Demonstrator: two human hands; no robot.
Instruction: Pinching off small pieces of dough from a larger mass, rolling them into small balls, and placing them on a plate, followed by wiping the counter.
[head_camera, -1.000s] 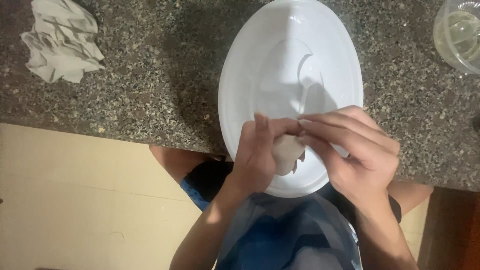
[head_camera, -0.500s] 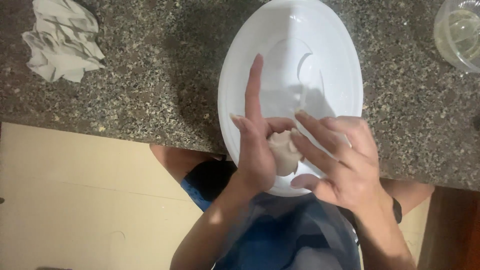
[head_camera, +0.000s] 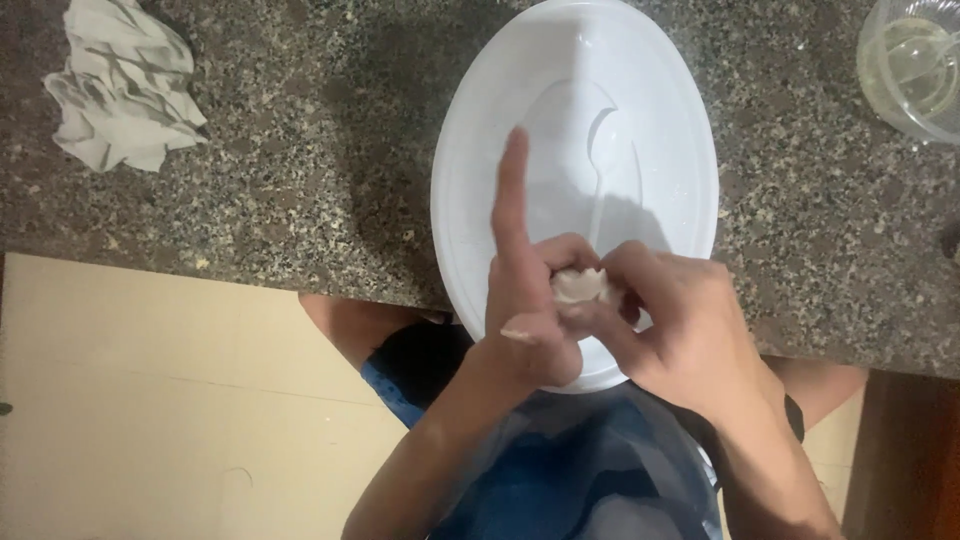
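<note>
Both hands pinch a small pale dough lump (head_camera: 580, 288) over the white oval dish's (head_camera: 470, 190) 6 o'clock rim, left hand (head_camera: 530, 320) with forefinger sticking straight out toward 12, right hand (head_camera: 680, 330) fingers curled around it; shaping step apparently underway, needing gentle, even pressure.

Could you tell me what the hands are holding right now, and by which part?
Both hands, left hand and right hand, pinch a small pale lump of dough between their fingertips, at its sides, over the white oval dish.
</note>
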